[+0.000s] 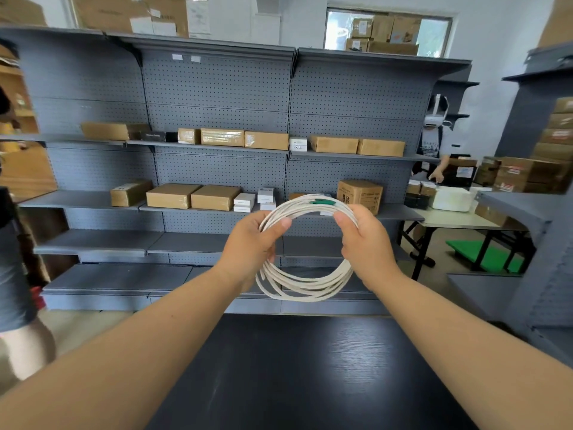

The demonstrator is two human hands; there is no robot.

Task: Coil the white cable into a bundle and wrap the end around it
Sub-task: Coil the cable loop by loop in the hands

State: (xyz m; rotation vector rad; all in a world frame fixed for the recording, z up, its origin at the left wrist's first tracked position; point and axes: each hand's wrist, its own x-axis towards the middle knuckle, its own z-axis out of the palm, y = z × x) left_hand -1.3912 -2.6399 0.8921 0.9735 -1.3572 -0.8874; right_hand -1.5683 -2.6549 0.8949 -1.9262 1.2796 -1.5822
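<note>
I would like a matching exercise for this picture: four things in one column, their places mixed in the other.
1 left hand
2 right hand
3 green connectors
4 black table

a top of the white cable coil
b holding the coil's right side
c below the coil
d holding the coil's left side

Pairs: 1-d, 2-b, 3-a, 4-c

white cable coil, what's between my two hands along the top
In the head view, the top arc of the white cable spans from the left hand to the right hand, with green connectors lying on it nearer the right hand.
</note>
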